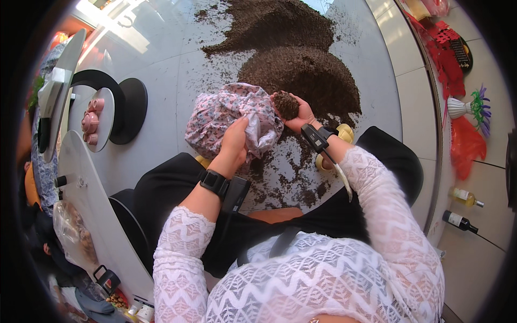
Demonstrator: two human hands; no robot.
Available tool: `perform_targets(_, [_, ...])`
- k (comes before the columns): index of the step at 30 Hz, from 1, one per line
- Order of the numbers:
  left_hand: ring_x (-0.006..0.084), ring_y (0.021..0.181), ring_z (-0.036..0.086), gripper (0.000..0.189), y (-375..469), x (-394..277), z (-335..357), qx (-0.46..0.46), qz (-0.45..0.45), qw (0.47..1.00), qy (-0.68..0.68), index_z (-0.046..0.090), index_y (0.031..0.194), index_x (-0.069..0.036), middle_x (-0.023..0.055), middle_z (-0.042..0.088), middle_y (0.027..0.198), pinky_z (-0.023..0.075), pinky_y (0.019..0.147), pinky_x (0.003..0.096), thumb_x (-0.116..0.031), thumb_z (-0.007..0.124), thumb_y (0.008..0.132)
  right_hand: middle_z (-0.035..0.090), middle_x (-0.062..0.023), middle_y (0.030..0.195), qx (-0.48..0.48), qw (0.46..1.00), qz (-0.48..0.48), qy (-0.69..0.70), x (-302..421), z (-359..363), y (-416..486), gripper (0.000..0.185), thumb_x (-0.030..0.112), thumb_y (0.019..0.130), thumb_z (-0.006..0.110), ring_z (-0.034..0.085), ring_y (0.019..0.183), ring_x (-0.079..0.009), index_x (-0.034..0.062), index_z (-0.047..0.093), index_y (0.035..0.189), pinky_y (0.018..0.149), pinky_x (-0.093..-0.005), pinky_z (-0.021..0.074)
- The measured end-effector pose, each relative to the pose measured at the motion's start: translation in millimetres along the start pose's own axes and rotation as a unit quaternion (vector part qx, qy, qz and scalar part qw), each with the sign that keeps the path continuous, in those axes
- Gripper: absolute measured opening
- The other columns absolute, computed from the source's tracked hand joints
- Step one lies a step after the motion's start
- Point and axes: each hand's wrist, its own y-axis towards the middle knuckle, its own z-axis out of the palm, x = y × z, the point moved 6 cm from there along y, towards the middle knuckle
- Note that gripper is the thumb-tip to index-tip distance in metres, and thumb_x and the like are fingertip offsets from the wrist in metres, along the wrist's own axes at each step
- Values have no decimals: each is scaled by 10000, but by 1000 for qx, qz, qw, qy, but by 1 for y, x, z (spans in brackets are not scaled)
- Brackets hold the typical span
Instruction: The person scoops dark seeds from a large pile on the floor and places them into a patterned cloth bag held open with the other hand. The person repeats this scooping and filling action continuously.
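Observation:
My left hand (233, 139) grips the near edge of a pink floral cloth bag (214, 115), where its white lining (258, 131) shows. The bag stands on the floor, bulging and creased. Just right of its opening, my right hand (302, 115) is cupped palm up around a heap of brown, grainy loose material (286, 105), perhaps husks or seeds. A large pile of the same brown material (303, 70) lies on the floor beyond both hands. What is inside the bag is hidden from this angle.
Scattered brown bits (291, 161) lie between my yellow shoes (345, 133). To the left stand a round table with a pink tea set (91, 122) and a grey tabletop (101, 226) bearing a clear plastic bag (74, 230). Two bottles (460, 221) and red decorations (446, 60) are at right.

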Motion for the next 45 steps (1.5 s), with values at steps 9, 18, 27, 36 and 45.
perform_targets(9, [174,899,553,280,-17,-8,5,26,30,999,26,522,1070,-1,78,578,1004,432,787,299,-155,364,897,528,-170,1135,60,992,84,-78,-52,27,-30,341,211,900,397,523,1042,-255,-33,481,1122,921,-368,414])
perform_targets(18, [217,878,552,279,-4,-3,-14,14,51,998,37,501,1042,8,122,569,976,462,772,339,-197,411,875,561,-162,1045,-26,986,117,-113,-81,14,-38,292,178,883,399,551,966,-260,-34,507,1052,897,-397,429])
perform_targets(27, [168,836,538,249,-20,-4,-4,12,-4,1000,11,541,998,-6,73,580,931,430,751,303,-179,406,881,580,-137,988,-64,982,132,-121,-97,5,-35,243,143,880,362,569,917,-237,-9,520,985,864,-368,455])
perform_targets(36, [185,822,553,231,-33,-11,3,12,-13,1000,-6,539,970,-17,77,583,904,449,741,321,-167,386,882,576,-131,974,-99,980,94,-146,-101,0,-29,228,142,883,345,571,897,-234,6,510,961,827,-359,472])
perform_targets(45, [211,847,558,244,-26,-5,-4,0,-48,998,-47,530,982,-7,96,587,922,446,758,341,-194,414,876,555,-144,1025,-155,972,36,-173,-91,1,-36,267,146,883,330,541,955,-258,-5,490,1035,877,-385,436])
